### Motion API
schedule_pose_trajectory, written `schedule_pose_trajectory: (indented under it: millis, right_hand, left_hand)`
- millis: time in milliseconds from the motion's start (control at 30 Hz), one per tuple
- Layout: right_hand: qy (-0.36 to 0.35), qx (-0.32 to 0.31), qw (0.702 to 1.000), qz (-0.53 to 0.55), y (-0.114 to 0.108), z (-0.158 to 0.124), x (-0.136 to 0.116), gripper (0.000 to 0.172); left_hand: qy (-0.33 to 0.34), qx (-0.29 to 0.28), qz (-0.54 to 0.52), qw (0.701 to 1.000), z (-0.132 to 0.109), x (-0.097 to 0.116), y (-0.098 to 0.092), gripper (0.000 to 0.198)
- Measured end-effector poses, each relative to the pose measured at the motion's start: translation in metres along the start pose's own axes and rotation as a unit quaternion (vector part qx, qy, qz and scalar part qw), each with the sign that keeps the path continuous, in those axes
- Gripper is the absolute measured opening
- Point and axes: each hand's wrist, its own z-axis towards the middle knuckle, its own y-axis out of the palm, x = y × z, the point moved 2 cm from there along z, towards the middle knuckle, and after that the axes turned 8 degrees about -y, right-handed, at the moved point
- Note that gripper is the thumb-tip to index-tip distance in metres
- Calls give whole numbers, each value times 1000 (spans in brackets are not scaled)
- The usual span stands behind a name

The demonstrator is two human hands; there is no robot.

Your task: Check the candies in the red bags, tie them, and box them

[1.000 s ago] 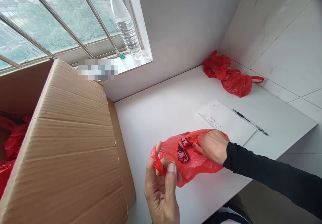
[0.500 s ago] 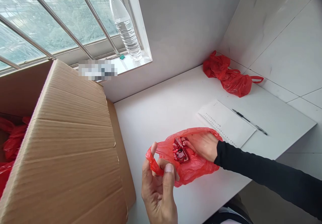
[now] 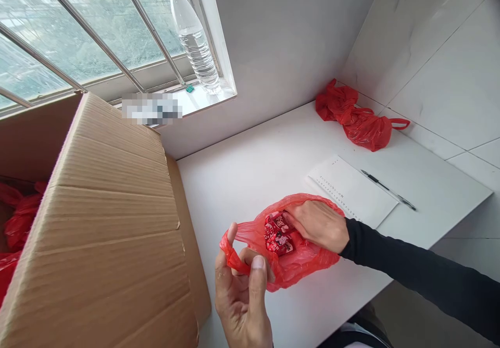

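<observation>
A thin red plastic bag (image 3: 300, 275) lies opened on the white table, its mouth facing up. Small dark-red printed packets (image 3: 279, 233) show inside it. One handle loop of the bag is hooked round the fingers of my left hand (image 3: 244, 290), which grips the bag's left side with the thumb up. My right hand (image 3: 322, 225) reaches into the bag from the right, back of the hand up, with its fingertips at the packets. Those fingertips are partly hidden, so what they hold, if anything, does not show.
A large cardboard box (image 3: 117, 223) with red bags inside stands at the left. Tied red bags (image 3: 365, 124) lie at the table's back right. A printed paper (image 3: 351, 189) and a pen (image 3: 388, 189) lie nearer. A water bottle (image 3: 197, 51) stands on the windowsill.
My left hand has shifted slightly left with the bag's handle. My right hand has drawn a little to the right and up, and the packets inside the bag have shifted.
</observation>
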Motion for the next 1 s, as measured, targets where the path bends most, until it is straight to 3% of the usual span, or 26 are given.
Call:
schedule_pose_trajectory:
  millis: [233,433,533,733,833,1000]
  right_hand:
    - [-29,-21,999,-13,1,-3,-12,20]
    - [-123,-48,991,-36,32,3,-28,36]
    - [-136,-36,989,-35,41,1,-26,31]
    - [-111,-4,994,-7,32,-14,-22,15]
    - [-93,2,996,-12,37,-18,-25,16]
    - [-76,-3,996,-56,51,-10,-28,28]
  left_hand:
    - [66,-29,32,997,6,-3,-8,47]
    - [74,-40,10,996,4,-4,-10,46]
    - [70,-30,5,997,5,-5,-12,44]
    - [76,-3,-6,997,3,-2,-13,43]
    - [45,37,-18,998,-4,1,-8,42]
    - [34,46,-19,998,-9,2,-3,40]
